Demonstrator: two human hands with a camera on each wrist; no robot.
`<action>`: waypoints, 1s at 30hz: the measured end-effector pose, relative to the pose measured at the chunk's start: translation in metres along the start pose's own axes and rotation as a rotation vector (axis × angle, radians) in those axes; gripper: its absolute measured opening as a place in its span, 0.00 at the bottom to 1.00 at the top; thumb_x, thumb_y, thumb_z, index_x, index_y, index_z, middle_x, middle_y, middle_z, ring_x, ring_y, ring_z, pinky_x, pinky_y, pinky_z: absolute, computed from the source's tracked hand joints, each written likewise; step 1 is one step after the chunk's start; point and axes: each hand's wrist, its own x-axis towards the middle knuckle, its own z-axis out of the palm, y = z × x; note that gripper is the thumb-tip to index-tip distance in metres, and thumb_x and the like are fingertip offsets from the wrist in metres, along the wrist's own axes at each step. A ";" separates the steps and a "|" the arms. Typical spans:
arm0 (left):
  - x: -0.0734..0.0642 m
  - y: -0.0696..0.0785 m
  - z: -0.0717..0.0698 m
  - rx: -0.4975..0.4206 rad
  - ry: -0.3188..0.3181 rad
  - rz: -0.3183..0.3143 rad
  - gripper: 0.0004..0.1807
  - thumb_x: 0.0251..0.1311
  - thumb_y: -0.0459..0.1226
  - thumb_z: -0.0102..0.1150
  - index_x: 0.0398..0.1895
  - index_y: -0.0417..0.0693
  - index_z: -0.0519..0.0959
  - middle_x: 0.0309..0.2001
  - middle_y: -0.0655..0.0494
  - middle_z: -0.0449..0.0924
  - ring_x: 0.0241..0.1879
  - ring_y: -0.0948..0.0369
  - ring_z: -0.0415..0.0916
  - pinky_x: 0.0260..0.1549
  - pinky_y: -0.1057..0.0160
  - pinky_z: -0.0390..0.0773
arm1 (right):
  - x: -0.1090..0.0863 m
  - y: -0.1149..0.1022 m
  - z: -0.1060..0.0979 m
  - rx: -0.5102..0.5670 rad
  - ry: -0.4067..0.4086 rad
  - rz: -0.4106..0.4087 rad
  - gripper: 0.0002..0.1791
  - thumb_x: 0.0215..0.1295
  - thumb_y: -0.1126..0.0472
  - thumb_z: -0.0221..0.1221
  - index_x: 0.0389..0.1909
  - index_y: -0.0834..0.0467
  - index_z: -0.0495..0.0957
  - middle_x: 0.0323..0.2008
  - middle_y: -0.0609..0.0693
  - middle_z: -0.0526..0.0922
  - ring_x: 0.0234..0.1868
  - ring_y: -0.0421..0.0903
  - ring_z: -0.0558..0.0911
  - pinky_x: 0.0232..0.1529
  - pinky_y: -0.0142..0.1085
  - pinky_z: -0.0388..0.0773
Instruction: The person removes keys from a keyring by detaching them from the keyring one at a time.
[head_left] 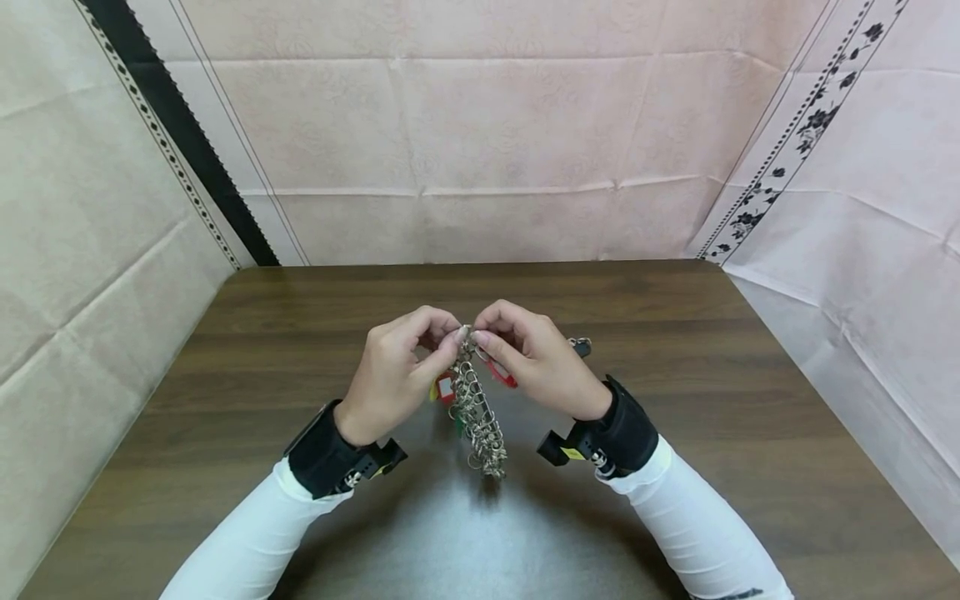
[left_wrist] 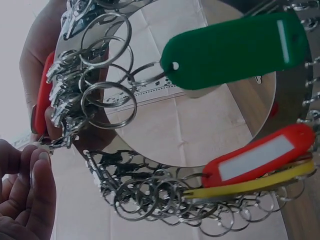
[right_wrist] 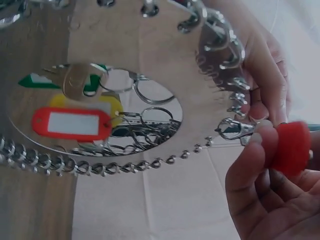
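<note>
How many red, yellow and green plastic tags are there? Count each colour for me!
Red: 2, one red tag beside the yellow and the other red tag at the right hand
Yellow: 1 yellow tag
Green: 1 green tag
Total: 4 tags

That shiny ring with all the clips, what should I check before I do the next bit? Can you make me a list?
1. Left hand pinching at the clip on the metal ring's edge: ok.
2. Right hand pinching there too: ok.
3. Green tag threaded on its key ring: ok.
4. Red tag beside the right hand properly fastened: cannot tell.
5. A hand free to catch anything dropped: not ok, both are busy.
</note>
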 end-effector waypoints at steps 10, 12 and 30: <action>0.000 -0.001 0.001 -0.010 0.000 0.009 0.02 0.60 0.31 0.60 0.35 0.42 0.78 0.27 0.57 0.77 0.27 0.68 0.71 0.24 0.68 0.75 | 0.000 0.004 0.004 -0.002 0.022 -0.094 0.07 0.72 0.61 0.50 0.39 0.60 0.72 0.27 0.52 0.74 0.23 0.44 0.70 0.24 0.35 0.68; 0.000 -0.001 0.001 -0.009 -0.008 0.013 0.02 0.59 0.31 0.60 0.35 0.42 0.79 0.27 0.58 0.77 0.27 0.68 0.71 0.24 0.69 0.75 | 0.000 0.004 0.004 -0.027 0.030 -0.110 0.07 0.72 0.60 0.50 0.38 0.60 0.72 0.27 0.52 0.75 0.24 0.42 0.73 0.24 0.35 0.71; 0.001 0.000 -0.002 0.178 -0.051 0.107 0.02 0.56 0.30 0.58 0.31 0.46 0.78 0.26 0.59 0.75 0.28 0.69 0.73 0.28 0.70 0.77 | -0.001 0.002 0.000 -0.137 -0.035 -0.128 0.05 0.70 0.64 0.52 0.39 0.62 0.74 0.28 0.54 0.78 0.25 0.45 0.78 0.28 0.33 0.78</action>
